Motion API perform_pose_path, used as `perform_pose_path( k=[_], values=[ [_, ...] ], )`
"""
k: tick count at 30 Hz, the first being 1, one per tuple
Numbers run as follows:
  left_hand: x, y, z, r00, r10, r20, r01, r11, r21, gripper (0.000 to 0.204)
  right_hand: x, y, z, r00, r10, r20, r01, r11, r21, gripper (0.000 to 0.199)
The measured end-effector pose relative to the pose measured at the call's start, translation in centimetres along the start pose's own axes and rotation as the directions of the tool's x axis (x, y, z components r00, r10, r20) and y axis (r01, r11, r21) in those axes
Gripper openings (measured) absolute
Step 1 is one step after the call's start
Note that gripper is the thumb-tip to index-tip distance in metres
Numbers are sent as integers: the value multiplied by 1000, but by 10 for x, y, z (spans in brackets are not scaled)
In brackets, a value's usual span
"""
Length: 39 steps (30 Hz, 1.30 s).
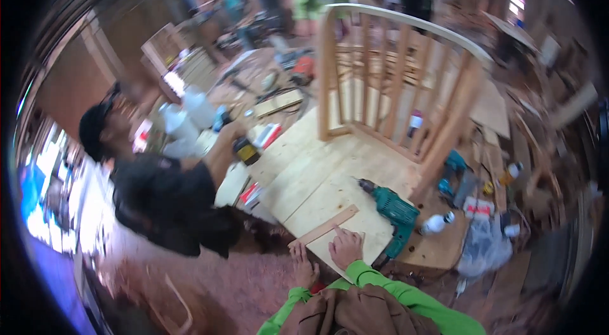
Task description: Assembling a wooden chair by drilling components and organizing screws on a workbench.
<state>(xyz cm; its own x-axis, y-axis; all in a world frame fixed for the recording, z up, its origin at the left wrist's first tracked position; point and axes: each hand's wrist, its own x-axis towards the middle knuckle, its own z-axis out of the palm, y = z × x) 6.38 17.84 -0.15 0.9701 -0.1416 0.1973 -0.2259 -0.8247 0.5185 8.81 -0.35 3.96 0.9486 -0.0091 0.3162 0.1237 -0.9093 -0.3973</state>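
Note:
A narrow wooden strip [325, 225] lies across the near corner of a pale plywood board [311, 173]. My left hand [304, 268] is at the board's edge, its fingers closed on the near end of the strip. My right hand [346, 247] rests on the board, fingers apart, with fingertips at the strip's side near its middle. A green power drill [392, 208] lies just right of that hand, its bit pointing away to the left. Beyond it stands a slatted wooden frame [396, 84] with a curved top rail, upright on the board.
At left a co-worker in dark clothes [165, 199] reaches over the table with a dark bottle [245, 150]. Right of the drill are a white bottle [436, 223], a plastic bag [485, 246] and a teal tool [449, 176]. Several people stand at the back amid wood pieces.

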Motion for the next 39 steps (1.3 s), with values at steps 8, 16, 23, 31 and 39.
perform_pose_path(
  k=[8, 16, 23, 31, 39],
  values=[
    [0, 0, -7, 999, 33, 34, -30, 995, -92, 92, -1, -2, 6, 998, -52, -34, 51, 998, -29, 20],
    [1, -4, 3, 998, 65, 4, -65, 998, -4, 98, -1, 1, 1, 1000, 7, 19, -7, 1000, 14, 51],
    [1, -4, 8, 994, 105, -38, -104, 994, 28, 96, 2, 0, -3, 995, 0, 102, 8, 997, -73, 65],
    [-1, -4, -2, 998, 68, 8, -68, 998, -5, 93, 2, -8, -3, 993, 37, 108, -34, 999, -32, 68],
    [1, -12, 8, 996, 91, -23, -92, 995, -46, 88, 4, -8, -8, 995, 52, 87, -49, 998, -42, 71]
  ],
)
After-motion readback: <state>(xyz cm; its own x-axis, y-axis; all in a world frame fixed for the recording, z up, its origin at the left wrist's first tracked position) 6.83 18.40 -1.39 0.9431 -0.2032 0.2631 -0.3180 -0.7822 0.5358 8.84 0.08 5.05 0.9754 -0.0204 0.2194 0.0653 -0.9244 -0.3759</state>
